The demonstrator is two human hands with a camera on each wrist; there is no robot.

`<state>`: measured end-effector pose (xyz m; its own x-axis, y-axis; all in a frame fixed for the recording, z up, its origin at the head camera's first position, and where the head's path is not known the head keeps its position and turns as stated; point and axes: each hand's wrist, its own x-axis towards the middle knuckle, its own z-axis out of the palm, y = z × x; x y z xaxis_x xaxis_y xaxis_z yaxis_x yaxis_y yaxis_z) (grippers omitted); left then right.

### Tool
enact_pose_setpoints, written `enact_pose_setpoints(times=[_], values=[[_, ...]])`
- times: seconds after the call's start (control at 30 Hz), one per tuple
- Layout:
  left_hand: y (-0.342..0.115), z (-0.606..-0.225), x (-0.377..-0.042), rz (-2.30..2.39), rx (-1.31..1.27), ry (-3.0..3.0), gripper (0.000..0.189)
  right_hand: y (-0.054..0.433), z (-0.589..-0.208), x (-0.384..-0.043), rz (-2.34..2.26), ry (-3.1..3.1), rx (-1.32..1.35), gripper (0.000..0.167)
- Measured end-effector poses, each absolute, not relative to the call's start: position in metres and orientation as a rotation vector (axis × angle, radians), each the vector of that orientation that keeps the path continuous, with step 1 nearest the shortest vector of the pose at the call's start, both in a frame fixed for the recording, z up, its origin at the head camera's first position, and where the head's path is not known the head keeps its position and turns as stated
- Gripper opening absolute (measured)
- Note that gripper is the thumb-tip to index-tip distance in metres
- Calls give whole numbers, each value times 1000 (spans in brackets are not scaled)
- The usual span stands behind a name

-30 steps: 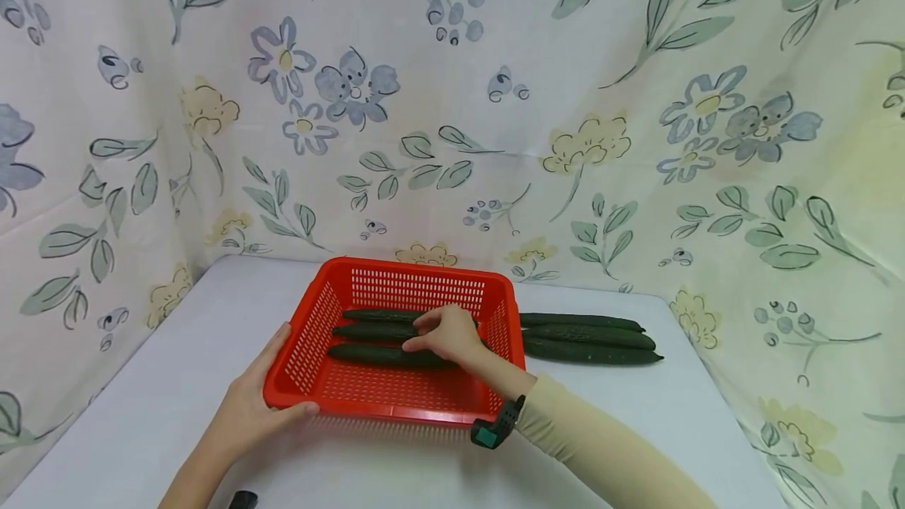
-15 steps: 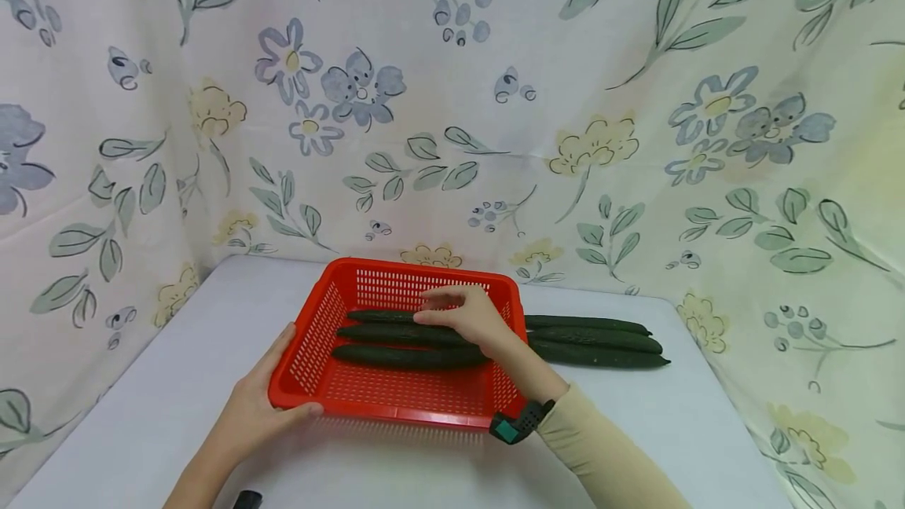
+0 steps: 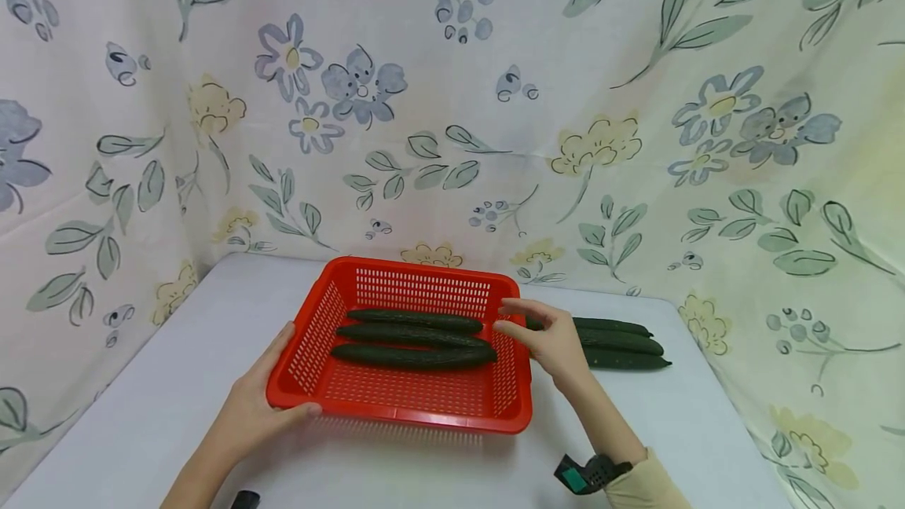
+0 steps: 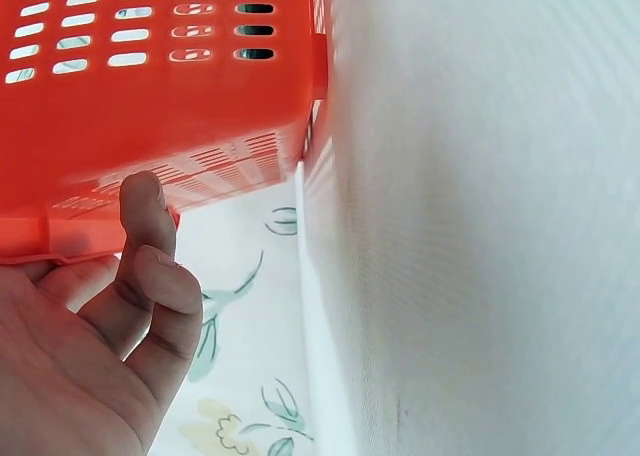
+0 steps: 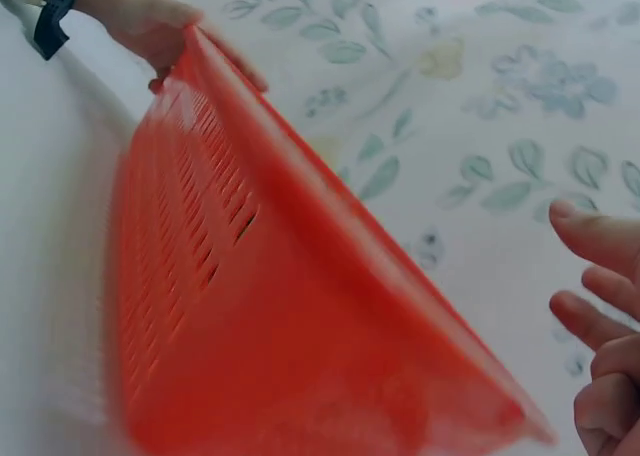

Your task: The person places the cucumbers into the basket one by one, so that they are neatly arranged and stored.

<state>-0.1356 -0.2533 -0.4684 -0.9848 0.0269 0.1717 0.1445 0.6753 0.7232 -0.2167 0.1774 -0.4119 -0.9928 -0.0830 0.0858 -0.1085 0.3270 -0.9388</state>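
A red plastic basket [image 3: 396, 412] with slotted walls stands on the white table, three long dark green cucumbers [image 3: 413, 357] lying side by side in it. My left hand [image 3: 247, 407] grips its near left corner, thumb along the front rim and fingers at the left side. In the left wrist view, some fingers of the left hand [image 4: 110, 346] curl below the red rim without touching the wall. My right hand [image 3: 555, 340] is at the basket's right rim, fingers loosely bent and holding nothing. Behind it, more cucumbers [image 3: 622, 342] lie on the table, their left ends partly hidden.
The white table [image 3: 177, 368] extends around the basket. A floral cloth [image 3: 452, 203] hangs behind and at both sides. A small black object [image 3: 245, 499] shows at the bottom edge, beside the left forearm.
My right hand has lifted off the cucumbers in the basket and moved right to the right rim. Those cucumbers now show in full. My left hand stays on the corner.
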Motion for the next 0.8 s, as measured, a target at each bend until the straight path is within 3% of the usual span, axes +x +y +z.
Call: enact_pose_setpoints(times=[0.33,0.8], values=[[-254,-467,-135,-1192,-144,-2738,128,205,-436,-193,1781,-2473,86,45],[-253,-468,-136,-1175,-154,-2738,128,230,-453,-201,1691,-2471,116,49]])
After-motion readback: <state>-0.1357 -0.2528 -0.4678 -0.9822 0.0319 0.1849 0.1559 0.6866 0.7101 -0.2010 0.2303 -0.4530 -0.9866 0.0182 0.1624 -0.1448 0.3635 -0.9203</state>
